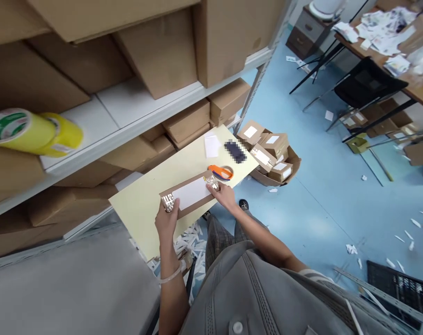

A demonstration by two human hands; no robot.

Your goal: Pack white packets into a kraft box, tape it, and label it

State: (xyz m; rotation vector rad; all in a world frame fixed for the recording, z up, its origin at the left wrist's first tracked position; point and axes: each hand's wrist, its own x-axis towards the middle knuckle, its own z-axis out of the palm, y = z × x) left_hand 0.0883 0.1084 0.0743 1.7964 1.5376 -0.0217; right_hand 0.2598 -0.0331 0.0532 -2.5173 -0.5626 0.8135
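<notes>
A long brown cardboard box [197, 208] with a white label [190, 193] on its top face is held level over the pale yellow table [142, 204]. My left hand [167, 221] grips its left end, thumb on top by shiny printed tape. At the other end my right hand [223, 194] clasps the box, its thumb lying near the label's right edge. Just beyond the right hand lie an orange-handled cutter [216, 170] and a tape roll [230, 173]. White paper slips [211, 146] and a dark pixelated object [235, 151] rest farther back.
An open carton [293, 160] filled with labelled boxes stands on the floor beyond the table. Shelves of cardboard boxes [159, 51] run along the left, with yellow tape rolls [33, 132] on one. A black chair [368, 86] and a black crate [396, 288] stand at right.
</notes>
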